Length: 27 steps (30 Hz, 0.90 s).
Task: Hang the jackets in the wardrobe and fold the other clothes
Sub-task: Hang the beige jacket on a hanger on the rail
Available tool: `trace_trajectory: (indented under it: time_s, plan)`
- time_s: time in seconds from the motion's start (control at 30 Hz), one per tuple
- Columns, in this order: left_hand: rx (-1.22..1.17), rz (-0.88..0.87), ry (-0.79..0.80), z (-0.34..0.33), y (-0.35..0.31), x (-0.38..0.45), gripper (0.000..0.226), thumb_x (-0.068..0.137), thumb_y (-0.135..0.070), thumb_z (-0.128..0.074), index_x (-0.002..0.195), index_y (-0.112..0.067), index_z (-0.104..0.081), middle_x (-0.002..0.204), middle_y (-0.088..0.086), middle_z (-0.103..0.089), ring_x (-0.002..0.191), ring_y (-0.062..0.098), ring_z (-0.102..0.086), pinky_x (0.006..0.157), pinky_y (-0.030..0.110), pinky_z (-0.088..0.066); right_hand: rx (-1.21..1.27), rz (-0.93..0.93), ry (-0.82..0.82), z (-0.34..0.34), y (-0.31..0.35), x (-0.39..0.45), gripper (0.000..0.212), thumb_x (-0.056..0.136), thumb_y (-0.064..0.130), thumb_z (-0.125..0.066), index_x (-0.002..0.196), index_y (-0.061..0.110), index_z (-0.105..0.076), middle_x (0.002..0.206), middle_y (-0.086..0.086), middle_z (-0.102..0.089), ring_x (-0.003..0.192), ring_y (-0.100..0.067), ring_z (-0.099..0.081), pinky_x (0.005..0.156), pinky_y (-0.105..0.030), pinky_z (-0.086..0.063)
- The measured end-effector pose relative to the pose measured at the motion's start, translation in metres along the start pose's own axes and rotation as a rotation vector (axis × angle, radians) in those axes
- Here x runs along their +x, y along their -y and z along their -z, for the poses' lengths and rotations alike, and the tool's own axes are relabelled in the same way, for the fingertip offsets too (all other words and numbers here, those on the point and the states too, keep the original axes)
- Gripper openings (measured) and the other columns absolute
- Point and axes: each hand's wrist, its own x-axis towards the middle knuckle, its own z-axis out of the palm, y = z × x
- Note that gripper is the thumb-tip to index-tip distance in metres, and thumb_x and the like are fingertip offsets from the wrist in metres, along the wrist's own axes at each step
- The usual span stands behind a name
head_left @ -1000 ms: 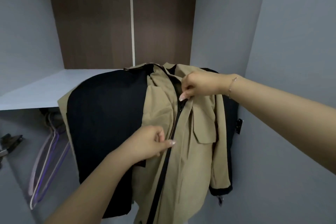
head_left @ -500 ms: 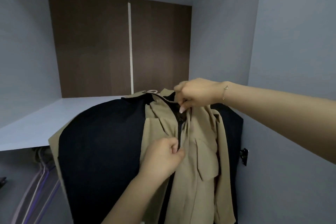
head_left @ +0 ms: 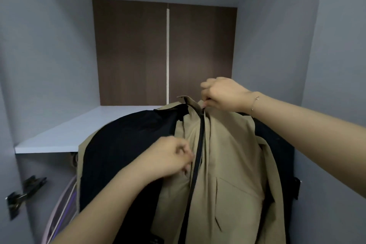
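A khaki jacket [head_left: 233,160] with black panels and a black zip hangs upright in front of me inside the wardrobe. My right hand [head_left: 223,93] pinches the top of the zip at the collar. My left hand [head_left: 168,156] grips the left front edge of the jacket beside the zip, lower down. The hanger inside the jacket is hidden by the fabric.
A white wardrobe shelf [head_left: 79,130] runs behind the jacket, with a brown back panel [head_left: 138,51] above it. Several pale and purple empty hangers [head_left: 61,214] hang at the lower left. Metal door hinges [head_left: 25,192] sit on the left wall.
My right hand has slid up the zip from the chest to the collar. My left hand has followed upward along the jacket front. The view has tilted up.
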Motion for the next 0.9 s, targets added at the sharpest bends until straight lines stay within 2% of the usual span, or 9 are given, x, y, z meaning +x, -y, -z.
trace_trajectory:
  time_s: [0.07, 0.1, 0.13, 0.2, 0.27, 0.4, 0.6, 0.73, 0.9]
  plan:
    - [0.074, -0.001, -0.257, -0.002, -0.011, 0.029, 0.030, 0.088, -0.048, -0.061, 0.079, -0.019, -0.063, 0.072, -0.004, -0.067, 0.065, 0.009, -0.061, 0.055, 0.024, -0.046, -0.011, 0.063, -0.040, 0.008, 0.006, -0.002, 0.029, 0.098, 0.042, -0.049, 0.092, 0.018, -0.064, 0.090, 0.009, -0.037, 0.094, -0.016, -0.048, 0.080, -0.030, -0.036]
    - [0.127, 0.017, -0.282, -0.008, -0.014, 0.042, 0.040, 0.086, -0.055, -0.061, 0.081, -0.015, -0.064, 0.074, -0.003, -0.065, 0.070, 0.014, -0.062, 0.058, 0.029, -0.048, -0.025, 0.093, -0.060, 0.010, 0.009, -0.002, 0.030, 0.098, 0.042, -0.048, 0.094, 0.018, -0.065, 0.091, 0.008, -0.037, 0.094, -0.016, -0.047, 0.079, -0.029, -0.034]
    - [0.194, 0.026, -0.267, -0.015, -0.015, 0.053, 0.047, 0.087, -0.057, -0.059, 0.082, -0.010, -0.065, 0.076, 0.001, -0.064, 0.075, 0.020, -0.063, 0.063, 0.033, -0.050, -0.034, 0.121, -0.079, 0.011, 0.011, -0.003, 0.031, 0.098, 0.043, -0.048, 0.095, 0.017, -0.065, 0.093, 0.007, -0.039, 0.095, -0.016, -0.047, 0.078, -0.028, -0.034]
    - [0.251, 0.003, -0.253, -0.031, -0.011, 0.066, 0.040, 0.091, -0.050, -0.056, 0.074, -0.015, -0.057, 0.074, 0.002, -0.060, 0.075, 0.023, -0.060, 0.063, 0.033, -0.048, -0.057, 0.160, -0.081, 0.014, 0.012, -0.003, 0.033, 0.098, 0.044, -0.047, 0.098, 0.017, -0.065, 0.099, 0.004, -0.048, 0.098, -0.016, -0.047, 0.080, -0.028, -0.034]
    - [0.156, -0.065, -0.268, -0.042, -0.005, 0.063, 0.035, 0.092, -0.041, -0.058, 0.063, -0.026, -0.045, 0.063, -0.007, -0.050, 0.065, 0.014, -0.052, 0.058, 0.028, -0.040, -0.054, 0.170, -0.037, 0.015, 0.011, -0.003, 0.035, 0.096, 0.048, -0.048, 0.097, 0.019, -0.066, 0.101, 0.007, -0.052, 0.099, -0.013, -0.046, 0.081, -0.027, -0.036]
    - [0.069, -0.155, -0.270, -0.054, 0.010, 0.034, 0.038, 0.088, -0.038, -0.062, 0.059, -0.023, -0.042, 0.054, -0.010, -0.041, 0.050, 0.005, -0.040, 0.049, 0.019, -0.030, 0.249, 0.114, 0.078, 0.011, 0.013, -0.003, 0.031, 0.090, 0.047, -0.060, 0.087, 0.017, -0.068, 0.087, 0.014, -0.050, 0.087, -0.003, -0.037, 0.076, -0.027, -0.040]
    - [0.038, -0.188, -0.102, -0.061, 0.024, -0.009, 0.028, 0.088, -0.031, -0.062, 0.064, -0.023, -0.052, 0.059, -0.015, -0.045, 0.054, -0.001, -0.043, 0.055, 0.016, -0.038, 0.221, -0.060, 0.048, 0.013, -0.004, 0.029, 0.028, 0.091, 0.044, -0.061, 0.080, 0.018, -0.063, 0.085, 0.011, -0.049, 0.093, -0.009, -0.043, 0.078, -0.027, -0.034]
    - [-0.020, -0.138, -0.118, -0.044, 0.030, -0.014, 0.043, 0.086, -0.032, -0.065, 0.054, -0.027, -0.037, 0.052, -0.016, -0.038, 0.052, 0.000, -0.036, 0.054, 0.018, -0.034, 0.063, -0.187, -0.015, 0.016, -0.018, 0.041, 0.032, 0.092, 0.049, -0.056, 0.088, 0.020, -0.068, 0.092, 0.008, -0.047, 0.100, -0.016, -0.044, 0.080, -0.031, -0.031]
    - [-0.003, -0.134, 0.059, -0.031, 0.026, -0.012, 0.040, 0.083, -0.036, -0.068, 0.055, -0.024, -0.042, 0.050, -0.017, -0.042, 0.047, -0.002, -0.037, 0.052, 0.015, -0.034, 0.040, -0.466, -0.059, 0.025, -0.039, 0.035, 0.039, 0.094, 0.047, -0.053, 0.095, 0.011, -0.069, 0.107, -0.004, -0.056, 0.102, -0.024, -0.049, 0.087, -0.038, -0.039]
